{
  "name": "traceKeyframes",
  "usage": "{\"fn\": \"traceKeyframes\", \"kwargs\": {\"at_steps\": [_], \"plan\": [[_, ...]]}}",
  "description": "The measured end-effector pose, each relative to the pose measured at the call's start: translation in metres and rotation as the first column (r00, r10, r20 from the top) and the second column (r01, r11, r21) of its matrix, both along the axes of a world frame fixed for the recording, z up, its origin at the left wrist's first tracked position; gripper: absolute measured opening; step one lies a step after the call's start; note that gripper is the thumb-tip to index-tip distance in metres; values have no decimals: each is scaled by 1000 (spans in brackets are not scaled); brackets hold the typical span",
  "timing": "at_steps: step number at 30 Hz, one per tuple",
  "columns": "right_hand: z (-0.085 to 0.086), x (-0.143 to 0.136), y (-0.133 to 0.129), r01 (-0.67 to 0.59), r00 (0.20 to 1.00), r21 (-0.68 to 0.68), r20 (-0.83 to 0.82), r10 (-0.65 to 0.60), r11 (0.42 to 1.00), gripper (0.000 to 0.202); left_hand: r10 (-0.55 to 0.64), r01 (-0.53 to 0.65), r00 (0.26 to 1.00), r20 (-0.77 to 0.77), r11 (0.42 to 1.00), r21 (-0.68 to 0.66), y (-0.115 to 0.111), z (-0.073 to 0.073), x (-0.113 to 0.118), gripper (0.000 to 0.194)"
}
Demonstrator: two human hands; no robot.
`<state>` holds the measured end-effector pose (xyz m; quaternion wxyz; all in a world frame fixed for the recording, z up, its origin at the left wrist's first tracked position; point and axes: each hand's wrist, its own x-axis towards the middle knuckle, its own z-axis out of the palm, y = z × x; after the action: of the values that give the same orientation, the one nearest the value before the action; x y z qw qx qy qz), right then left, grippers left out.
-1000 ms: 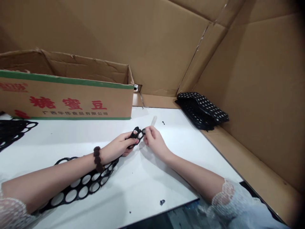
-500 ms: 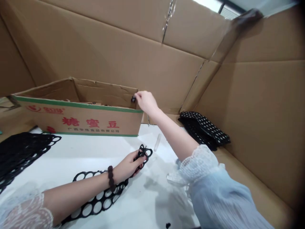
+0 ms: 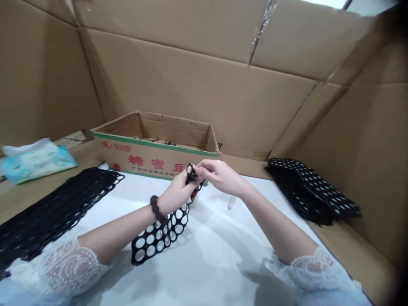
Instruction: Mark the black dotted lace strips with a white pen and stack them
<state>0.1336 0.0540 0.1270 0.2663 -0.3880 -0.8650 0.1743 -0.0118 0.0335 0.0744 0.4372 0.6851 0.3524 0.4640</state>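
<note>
A black strip full of round holes (image 3: 159, 233) hangs from my left hand (image 3: 178, 191), its lower end spread over the white tabletop. My left fingers are closed round its upper end, where a few black rings stick up. Against that end, my right hand (image 3: 219, 174) pinches with thumb and forefinger. What lies between the right fingertips is too small to make out. Just behind both hands stands an open cardboard box (image 3: 143, 155) with red lettering and a green edge. Several small black pieces (image 3: 162, 142) lie inside it.
Black perforated sheets lie in a stack (image 3: 63, 204) at the left, beside a tissue pack (image 3: 40, 161). More black sheet with holes (image 3: 312, 187) sits folded at the right. A small clear tube (image 3: 231, 202) rests on the table. Tall cardboard walls (image 3: 191, 76) surround everything.
My right hand has come back from the box's right corner, where it held a small black piece, to my left hand. The left hand has lifted the strip, and the view has turned left.
</note>
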Motion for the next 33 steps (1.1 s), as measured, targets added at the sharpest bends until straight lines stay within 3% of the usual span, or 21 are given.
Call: {"fn": "traceKeyframes", "kwargs": {"at_steps": [3, 6, 9, 12, 14, 17, 19, 21, 24, 27, 29, 31, 33], "plan": [[3, -15, 0, -61, 996, 10, -64, 62, 998, 31, 57, -58, 995, -79, 998, -1, -9, 14, -16, 22], [9, -32, 2, -23, 979, 78, -201, 38, 997, 33, 115, -119, 988, -105, 992, -34, -23, 20, -32, 40], [20, -48, 9, 54, 928, 119, -374, -6, 991, 37, 53, -71, 993, -107, 984, -165, -35, 20, -54, 56], [33, -65, 22, 97, 870, 197, -493, 13, 976, 39, -102, 30, 970, -221, 950, -310, -47, 19, -86, 36], [41, -78, 32, 112, 859, 244, -511, 30, 963, 43, -107, -3, 949, -297, 938, -345, -55, 23, -112, 23], [46, -103, 45, 161, 875, 309, -483, 8, 937, 41, 88, -216, 914, -395, 931, -293, -73, 38, -156, 24], [46, -125, 52, 192, 899, 340, -437, -26, 921, 37, 246, -391, 825, -509, 899, -199, -89, 53, -185, 25], [42, -151, 57, 173, 928, 348, -370, -34, 921, 31, 340, -490, 750, -568, 862, -132, -105, 67, -213, 25], [30, -199, 62, 51, 974, 352, -226, 32, 935, 25, 318, -526, 691, -649, 838, -149, -127, 76, -246, 22], [12, -247, 59, -48, 997, 401, -36, 68, 915, 25, 253, -557, 686, -683, 786, -268, -141, 66, -271, 22], [-1, -270, 52, -91, 993, 455, 111, 45, 886, 34, 271, -656, 584, -765, 713, -249, -143, 54, -282, 24], [-9, -279, 42, -169, 975, 525, 215, 62, 834, 35, 327, -785, 291, -899, 619, -30, -141, 47, -288, 29], [-11, -272, 31, -238, 963, 589, 249, 107, 772, 27, 396, -784, -14, -918, 565, 256, -134, 49, -285, 35]]}}
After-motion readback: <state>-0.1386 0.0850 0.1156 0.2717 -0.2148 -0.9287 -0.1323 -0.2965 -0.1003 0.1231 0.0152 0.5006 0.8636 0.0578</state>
